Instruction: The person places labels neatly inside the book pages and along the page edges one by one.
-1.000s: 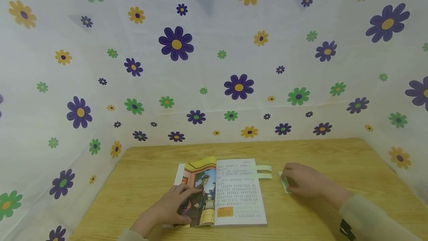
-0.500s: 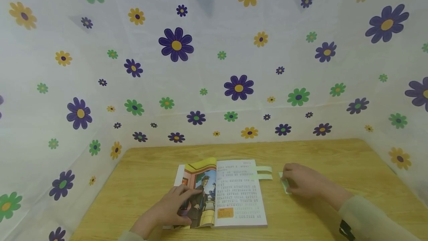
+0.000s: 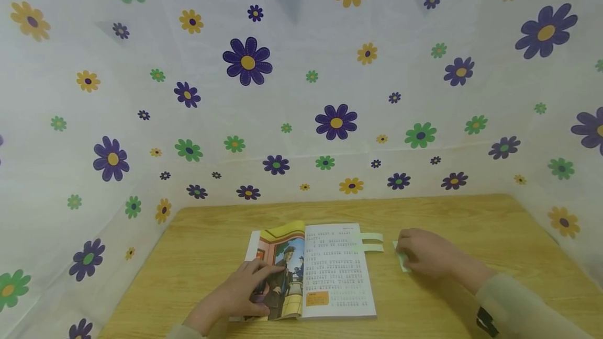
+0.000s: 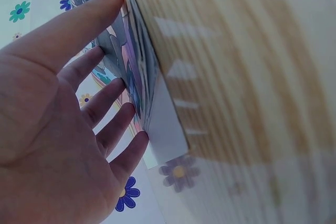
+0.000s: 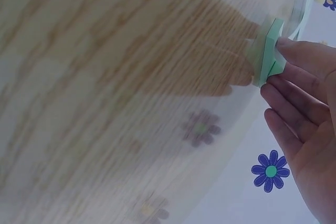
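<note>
An open book [image 3: 335,273] lies on the table, a colour picture on its left page and printed text on its right. My left hand [image 3: 240,291] rests on the picture page with its fingers spread. In the left wrist view, the fingertips touch that page near the outer edge of the book [image 4: 167,127]. To the right of the book, my right hand [image 3: 430,254] pinches a small pad of pale green sticky notes [image 5: 269,51] between thumb and fingers, at the tabletop. Two pale green paper strips [image 3: 372,237] stick out from the right page's edge.
The wooden table [image 3: 212,224] has curtain walls [image 3: 301,98] with printed flowers behind it and on both sides. An orange box [image 3: 317,298] is printed low on the right page. Bare wood shows between the book and the right hand.
</note>
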A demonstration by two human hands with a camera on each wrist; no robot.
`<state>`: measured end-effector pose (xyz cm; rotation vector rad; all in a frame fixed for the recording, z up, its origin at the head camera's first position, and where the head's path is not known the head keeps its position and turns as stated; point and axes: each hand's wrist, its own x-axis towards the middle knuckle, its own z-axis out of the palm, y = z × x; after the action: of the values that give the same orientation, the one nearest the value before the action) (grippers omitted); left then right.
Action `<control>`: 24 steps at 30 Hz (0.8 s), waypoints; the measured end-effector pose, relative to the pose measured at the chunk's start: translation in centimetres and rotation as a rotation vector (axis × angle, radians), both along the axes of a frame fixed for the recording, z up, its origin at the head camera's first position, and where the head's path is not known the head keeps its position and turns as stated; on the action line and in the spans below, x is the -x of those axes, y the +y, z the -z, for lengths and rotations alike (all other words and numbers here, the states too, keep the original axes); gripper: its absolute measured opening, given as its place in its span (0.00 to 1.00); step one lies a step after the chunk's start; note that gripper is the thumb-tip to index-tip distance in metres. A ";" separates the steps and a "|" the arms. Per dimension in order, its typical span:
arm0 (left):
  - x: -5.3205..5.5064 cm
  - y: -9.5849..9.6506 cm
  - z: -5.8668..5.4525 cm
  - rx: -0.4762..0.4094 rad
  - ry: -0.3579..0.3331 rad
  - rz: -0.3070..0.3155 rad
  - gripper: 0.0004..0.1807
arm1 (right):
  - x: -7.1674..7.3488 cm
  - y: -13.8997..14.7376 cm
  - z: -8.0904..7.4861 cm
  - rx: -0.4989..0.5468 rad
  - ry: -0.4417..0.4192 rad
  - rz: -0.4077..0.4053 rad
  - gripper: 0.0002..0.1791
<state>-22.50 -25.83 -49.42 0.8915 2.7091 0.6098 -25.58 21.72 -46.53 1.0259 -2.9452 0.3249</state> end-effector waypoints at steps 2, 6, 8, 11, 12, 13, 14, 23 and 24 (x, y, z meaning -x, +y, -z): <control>0.0 0.0 -0.1 0.000 -0.002 0.000 0.48 | -0.1 -0.1 -0.1 -0.001 -0.012 0.013 0.11; -0.1 0.1 -0.2 -0.005 -0.013 -0.001 0.48 | -0.1 -0.2 -0.2 -0.005 -0.031 0.034 0.11; -0.1 0.2 -0.2 -0.011 -0.020 0.000 0.47 | -0.1 -0.3 -0.2 -0.006 -0.033 0.037 0.11; -0.1 0.2 -0.2 -0.015 -0.025 -0.003 0.47 | 0.0 -0.2 -0.2 -0.006 -0.017 0.023 0.11; -0.1 0.2 -0.2 -0.016 -0.025 -0.004 0.47 | 0.0 -0.2 -0.2 -0.007 -0.012 0.020 0.11; -0.1 0.2 -0.2 -0.016 -0.025 -0.004 0.47 | 0.1 -0.2 -0.1 -0.007 -0.012 0.019 0.11; -0.1 0.2 -0.2 -0.015 -0.024 -0.004 0.47 | 0.1 -0.2 -0.1 -0.007 -0.011 0.019 0.11; -0.6 0.3 -1.1 -0.011 -0.008 0.012 0.46 | 0.2 -0.5 0.0 -0.003 -0.027 0.070 0.10; -0.7 0.4 -1.3 -0.008 -0.002 0.015 0.46 | 0.2 -0.6 -0.1 -0.001 -0.026 0.072 0.11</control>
<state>-21.80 -25.44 -48.14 0.9126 2.6976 0.6186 -25.77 21.15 -46.42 0.9203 -2.9966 0.3376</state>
